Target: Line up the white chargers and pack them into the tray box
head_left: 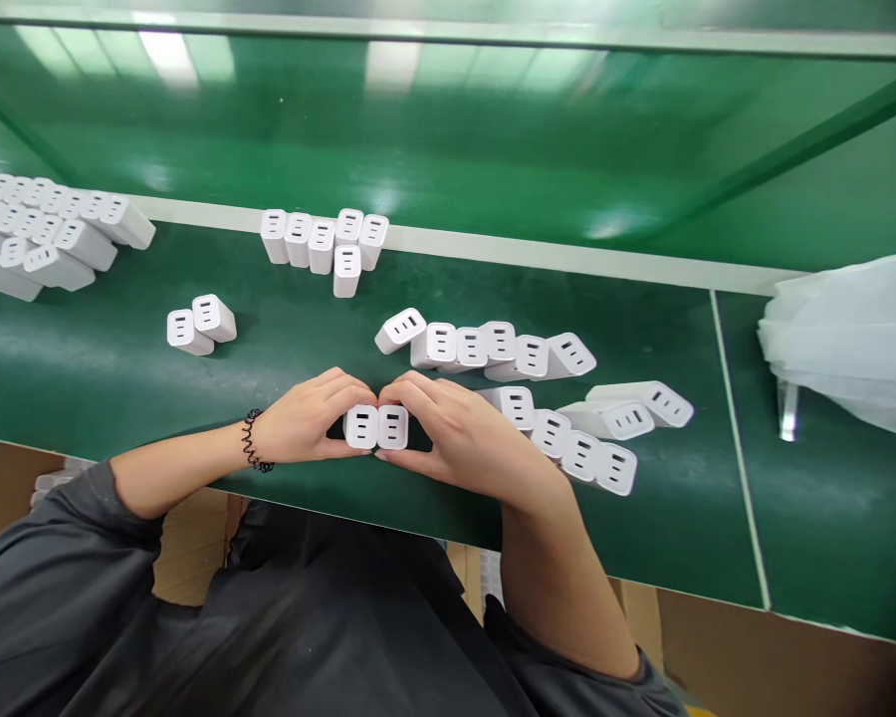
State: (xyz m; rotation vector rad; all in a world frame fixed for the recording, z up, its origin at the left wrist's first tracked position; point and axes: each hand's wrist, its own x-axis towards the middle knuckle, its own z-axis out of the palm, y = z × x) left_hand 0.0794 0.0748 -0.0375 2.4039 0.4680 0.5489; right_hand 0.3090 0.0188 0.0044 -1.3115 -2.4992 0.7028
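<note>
Left hand (pixel 327 416), right hand (pixel 442 426) — paired white chargers (pixel 377 428), touching

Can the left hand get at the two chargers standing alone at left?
Probably, after letting go: the left hand holds a charger, but nothing shows between it and that pair.

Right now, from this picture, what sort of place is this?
Probably a factory workstation: a green bench holds many matching chargers in groups, with what looks like cardboard below.
</note>
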